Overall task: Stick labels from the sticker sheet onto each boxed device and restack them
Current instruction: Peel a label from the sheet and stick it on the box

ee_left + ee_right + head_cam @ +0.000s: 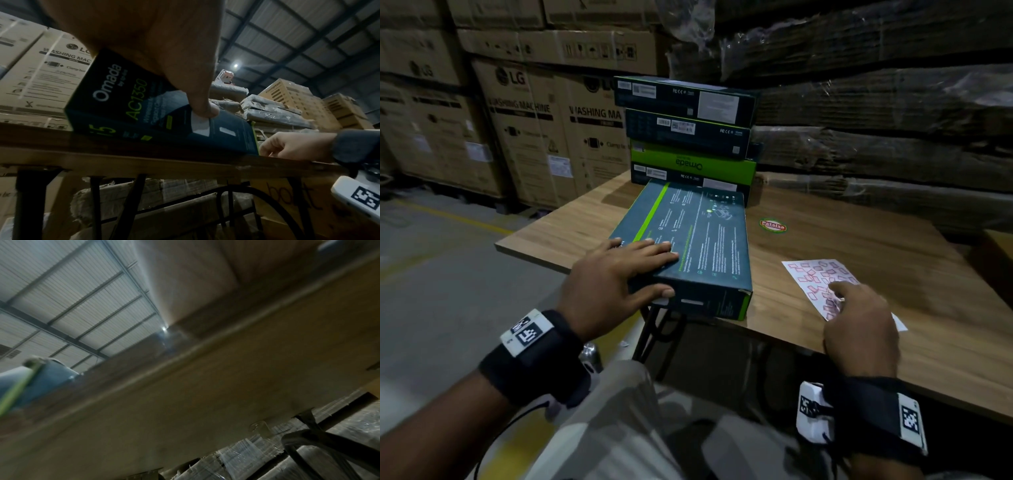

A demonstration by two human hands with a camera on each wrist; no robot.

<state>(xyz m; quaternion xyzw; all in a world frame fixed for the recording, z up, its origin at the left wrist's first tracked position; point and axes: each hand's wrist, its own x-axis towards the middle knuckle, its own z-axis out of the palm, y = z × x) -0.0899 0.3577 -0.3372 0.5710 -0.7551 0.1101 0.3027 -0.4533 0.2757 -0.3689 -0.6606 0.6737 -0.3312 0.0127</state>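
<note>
A dark teal boxed device (698, 240) with a green stripe lies flat at the table's (859, 233) near left edge. My left hand (650, 270) lies on its near left corner, fingers straight across the top and thumb against the near end face; the left wrist view shows that thumb (205, 108) pressing the box (127, 104). Right of the box, a white sticker sheet (815, 274) with several red labels lies on the table. My right hand (859, 315) is over it, index fingertip touching the sheet, thumb hidden. Several more boxes form a stack (688, 137) behind.
A round red-and-green sticker (773, 225) is stuck on the tabletop. Large washing-machine cartons (534, 130) stand at the left, wrapped flat cardboard (876, 120) behind and to the right. The right wrist view is blurred, showing the table's edge (205, 386).
</note>
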